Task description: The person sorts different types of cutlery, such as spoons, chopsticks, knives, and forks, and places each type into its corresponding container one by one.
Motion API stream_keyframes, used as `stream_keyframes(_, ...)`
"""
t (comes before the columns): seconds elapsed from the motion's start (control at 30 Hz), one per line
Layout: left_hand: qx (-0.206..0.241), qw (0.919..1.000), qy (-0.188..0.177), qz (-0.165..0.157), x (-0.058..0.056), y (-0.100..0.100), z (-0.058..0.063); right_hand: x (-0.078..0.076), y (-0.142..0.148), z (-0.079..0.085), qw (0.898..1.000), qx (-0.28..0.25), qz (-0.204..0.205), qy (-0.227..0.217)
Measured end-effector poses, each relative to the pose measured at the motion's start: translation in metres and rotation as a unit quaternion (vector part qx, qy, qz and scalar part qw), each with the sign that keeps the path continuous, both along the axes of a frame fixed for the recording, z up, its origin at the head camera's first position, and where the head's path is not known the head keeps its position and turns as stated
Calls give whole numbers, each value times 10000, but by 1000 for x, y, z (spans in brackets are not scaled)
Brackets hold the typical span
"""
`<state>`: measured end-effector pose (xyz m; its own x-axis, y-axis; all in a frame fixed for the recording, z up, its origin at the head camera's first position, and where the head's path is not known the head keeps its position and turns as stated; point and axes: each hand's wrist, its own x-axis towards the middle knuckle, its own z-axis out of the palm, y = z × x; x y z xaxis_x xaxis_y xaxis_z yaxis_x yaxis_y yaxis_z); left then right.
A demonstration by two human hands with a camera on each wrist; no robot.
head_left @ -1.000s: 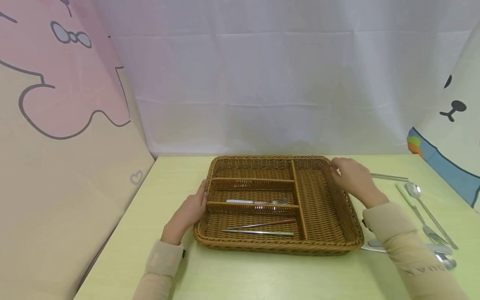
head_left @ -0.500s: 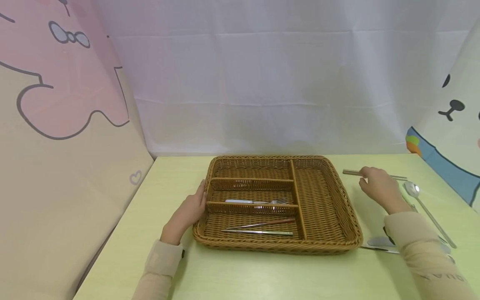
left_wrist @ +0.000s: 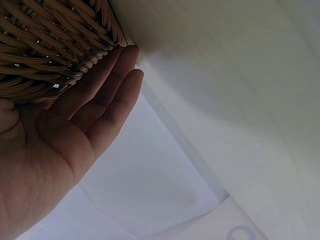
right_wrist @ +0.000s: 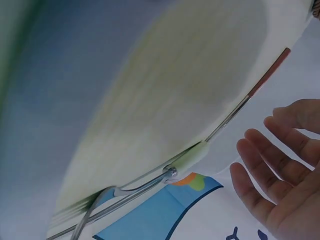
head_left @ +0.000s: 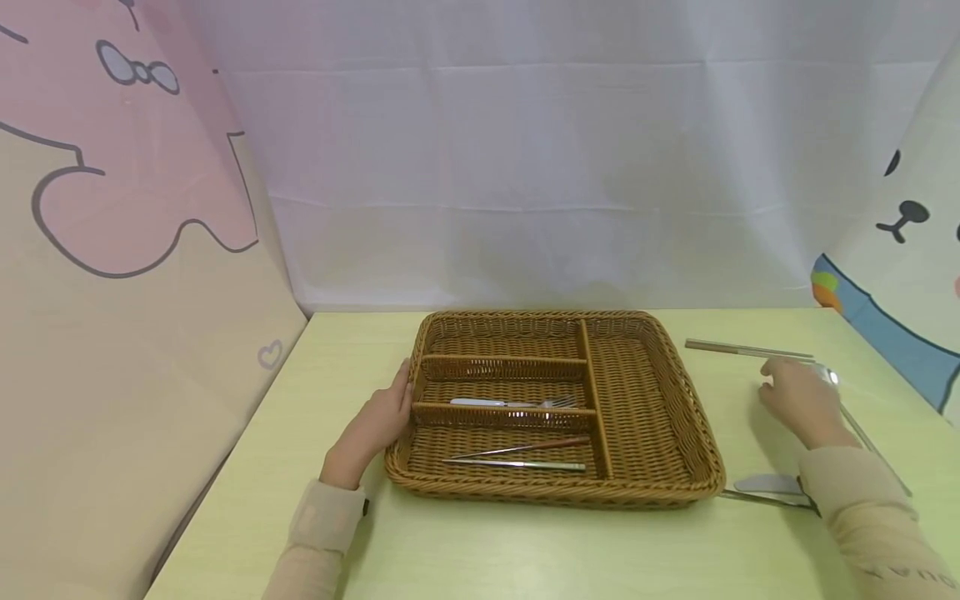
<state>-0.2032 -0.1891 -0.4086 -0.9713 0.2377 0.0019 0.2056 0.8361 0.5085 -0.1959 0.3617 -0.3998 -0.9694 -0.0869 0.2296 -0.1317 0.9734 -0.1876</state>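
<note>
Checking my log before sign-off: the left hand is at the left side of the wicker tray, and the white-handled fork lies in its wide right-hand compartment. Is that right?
Not quite: the white-handled fork lies in the middle compartment of the three on the left of the wicker tray, as the head view shows. The left hand is at the tray's left side, as you say.

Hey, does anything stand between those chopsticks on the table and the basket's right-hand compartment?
Only the raised right wall of the basket; the chopsticks lie outside it, so they'd likely need lifting over. Nothing else visible stands between; the right hand is near their other end.
</note>
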Motion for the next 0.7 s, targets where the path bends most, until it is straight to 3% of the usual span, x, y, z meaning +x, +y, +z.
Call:
stream_keyframes(0.23,55,10000,32,-63,1,0,1,5,15,2,9970,-21,-388,-665)
stream_keyframes(0.7,59,10000,8,-56,1,0,1,9,29,4,9856,-218,-1002,-1347)
